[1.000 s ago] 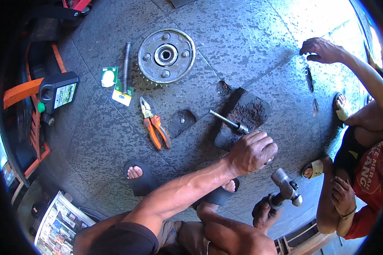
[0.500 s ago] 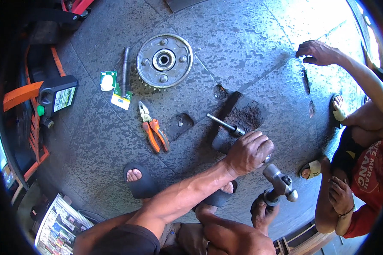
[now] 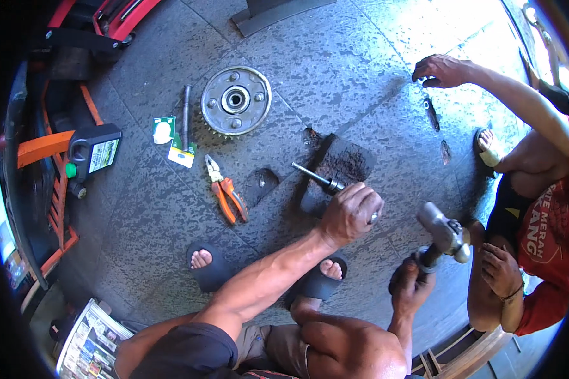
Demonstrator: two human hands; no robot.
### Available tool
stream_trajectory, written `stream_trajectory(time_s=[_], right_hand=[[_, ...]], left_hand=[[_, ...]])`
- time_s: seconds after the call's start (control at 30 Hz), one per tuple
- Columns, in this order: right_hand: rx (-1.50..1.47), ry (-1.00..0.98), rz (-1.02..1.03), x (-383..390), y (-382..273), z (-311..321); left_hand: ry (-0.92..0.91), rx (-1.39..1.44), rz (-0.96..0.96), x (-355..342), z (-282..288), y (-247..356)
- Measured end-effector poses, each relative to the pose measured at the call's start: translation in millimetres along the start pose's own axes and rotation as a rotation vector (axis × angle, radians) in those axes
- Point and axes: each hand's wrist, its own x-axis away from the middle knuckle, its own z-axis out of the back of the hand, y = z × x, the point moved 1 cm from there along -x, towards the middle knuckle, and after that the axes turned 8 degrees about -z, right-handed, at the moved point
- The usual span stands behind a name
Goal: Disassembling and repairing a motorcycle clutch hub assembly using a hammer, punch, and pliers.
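My left hand [image 3: 354, 213] is closed round a steel tool [image 3: 313, 174] with a slim shank and a thicker collar, like an impact screwdriver. Its shank points away to the left over a dark, rusty-topped block [image 3: 354, 159], and its bright butt end shows past my fist. I cannot tell whether it touches the block. Lower right, my right hand [image 3: 409, 285] grips the handle of a ball-peen hammer [image 3: 446, 234], the head raised clear of the tool. Orange-handled pliers [image 3: 226, 192] lie left of the block.
A round metal hub with sprocket teeth [image 3: 218, 114] lies beyond the pliers, beside a long bolt [image 3: 186, 120] and two small cards [image 3: 164, 129]. A black bottle [image 3: 95, 148] stands left, near an orange frame [image 3: 44, 148]. Another person's hand [image 3: 442, 71] reaches in from the right.
My right hand has swung the hammer right and up, away from the tool. The view has shifted slightly; my left hand keeps its grip on the tool over the block.
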Motion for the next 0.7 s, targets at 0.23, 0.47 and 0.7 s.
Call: stream_trajectory(time_s=[0.23,0.47,0.7], right_hand=[[0.052,0.1,-0.105,15.9,46.0,18.6],[0.348,0.085,-0.26,45.1,92.0,28.2],[0.227,0.085,-0.323,46.7,79.7,14.4]], left_hand=[[-0.039,0.013,-0.129,9.9,-0.3,22.9],[-0.08,-0.071,-0.094,8.6,-1.6,7.7],[-0.141,-0.067,-0.074,10.8,-3.5,-2.0]])
